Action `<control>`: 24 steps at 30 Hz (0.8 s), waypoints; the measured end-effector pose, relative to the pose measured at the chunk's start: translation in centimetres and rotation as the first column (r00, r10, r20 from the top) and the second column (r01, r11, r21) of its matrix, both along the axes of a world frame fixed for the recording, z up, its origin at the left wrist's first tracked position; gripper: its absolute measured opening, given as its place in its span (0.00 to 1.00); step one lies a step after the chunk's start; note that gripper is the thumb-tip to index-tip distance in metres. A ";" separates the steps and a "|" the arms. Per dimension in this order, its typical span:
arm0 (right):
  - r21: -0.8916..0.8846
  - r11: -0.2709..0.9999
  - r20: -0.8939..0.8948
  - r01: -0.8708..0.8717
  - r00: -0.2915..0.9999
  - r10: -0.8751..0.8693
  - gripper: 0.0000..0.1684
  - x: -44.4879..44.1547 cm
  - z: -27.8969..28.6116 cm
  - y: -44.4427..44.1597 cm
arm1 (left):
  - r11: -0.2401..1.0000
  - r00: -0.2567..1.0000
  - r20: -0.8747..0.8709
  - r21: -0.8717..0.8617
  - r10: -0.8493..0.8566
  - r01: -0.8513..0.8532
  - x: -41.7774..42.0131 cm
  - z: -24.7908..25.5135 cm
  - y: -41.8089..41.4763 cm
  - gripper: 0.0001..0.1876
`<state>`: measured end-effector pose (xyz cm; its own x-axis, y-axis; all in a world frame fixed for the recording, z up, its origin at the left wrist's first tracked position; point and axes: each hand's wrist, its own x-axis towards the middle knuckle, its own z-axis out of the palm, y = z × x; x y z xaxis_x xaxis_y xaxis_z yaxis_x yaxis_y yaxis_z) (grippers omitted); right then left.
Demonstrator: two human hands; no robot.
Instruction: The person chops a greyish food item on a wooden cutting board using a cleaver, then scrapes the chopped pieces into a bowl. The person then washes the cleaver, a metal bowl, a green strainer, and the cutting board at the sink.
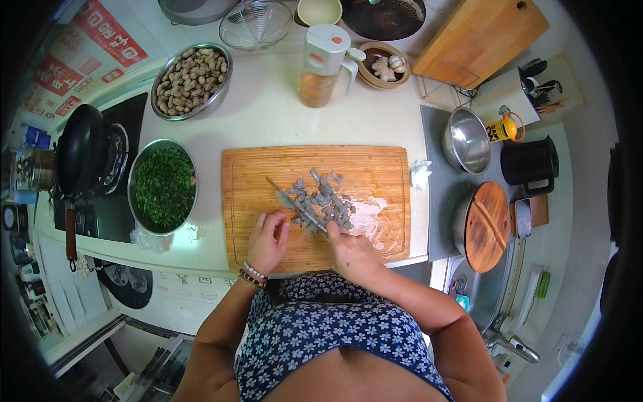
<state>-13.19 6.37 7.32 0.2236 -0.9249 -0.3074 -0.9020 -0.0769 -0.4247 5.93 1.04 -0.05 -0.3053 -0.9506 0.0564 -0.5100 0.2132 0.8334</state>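
Note:
A kitchen knife (301, 211) is in my right hand (354, 254), its blade seen nearly edge-on and slanting up to the left. The blade lies among chopped grey pieces of what looks like raw shrimp (329, 196) on a wooden cutting board (246, 166). Left of the blade, my left hand (269, 241) is low over the board with its fingers curled and the thumb apart. I see nothing held in it; its fingertips are partly hidden. A wet smear (371, 218) shines right of the pieces.
To the left stand a steel bowl of chopped greens (165, 186) and a bowl of peanuts (192, 80). Behind the board is a pitcher (319, 75). On the right are an empty steel bowl (468, 140), a wooden-lidded pot (487, 226) and crumpled tissue (420, 174).

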 end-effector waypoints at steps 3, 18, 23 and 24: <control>-0.082 0.996 -0.006 0.038 0.999 -0.038 0.22 0.1 -1.4 -0.1 | 0.999 1.000 -0.002 0.034 0.004 -0.003 0.0 -0.1 0.4 0.08; 0.002 0.998 0.004 0.060 0.998 -0.060 0.19 0.6 -1.2 0.5 | 0.999 0.999 0.033 0.032 0.011 -0.013 -0.5 -0.9 1.6 0.11; -0.091 0.983 0.051 0.158 0.987 -0.153 0.19 -0.2 -1.7 0.1 | 0.994 0.998 -0.062 0.105 0.018 -0.011 -1.2 -1.5 1.7 0.11; -0.092 0.979 0.065 0.184 0.982 -0.178 0.19 -0.3 -0.6 0.0 | 0.996 0.998 -0.066 0.092 0.013 -0.007 -1.4 -1.5 1.6 0.11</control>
